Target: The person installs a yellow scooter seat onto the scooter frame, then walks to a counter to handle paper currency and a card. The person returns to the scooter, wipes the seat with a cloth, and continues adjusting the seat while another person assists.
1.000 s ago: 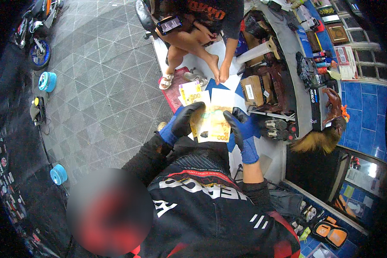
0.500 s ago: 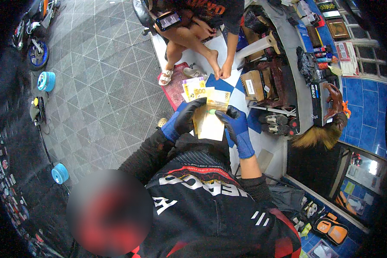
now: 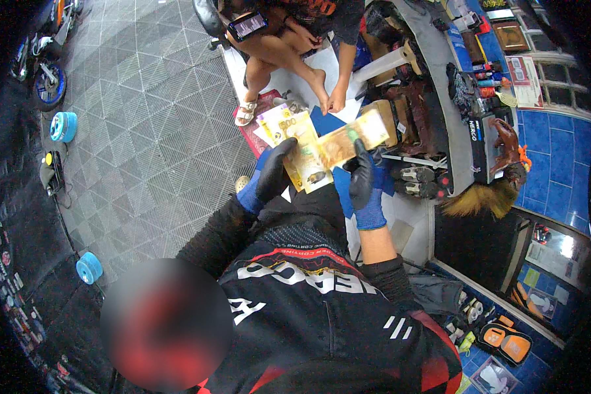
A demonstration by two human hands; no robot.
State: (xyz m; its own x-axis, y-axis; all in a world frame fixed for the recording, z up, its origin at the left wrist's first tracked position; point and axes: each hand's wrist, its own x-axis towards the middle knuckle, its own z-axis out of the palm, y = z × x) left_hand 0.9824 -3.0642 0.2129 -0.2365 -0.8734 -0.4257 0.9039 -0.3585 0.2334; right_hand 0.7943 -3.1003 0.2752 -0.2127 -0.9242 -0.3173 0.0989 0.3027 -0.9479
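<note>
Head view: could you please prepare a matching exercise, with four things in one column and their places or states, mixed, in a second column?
1. Left hand
2. Right hand
3. Phone
4. Bag

A. by another person's leg
B. orange and black, at lower right
C. holding a note that slants up to the right
D. holding overlapping notes

Pairs: 1-D, 2-C, 3-A, 4-B
</note>
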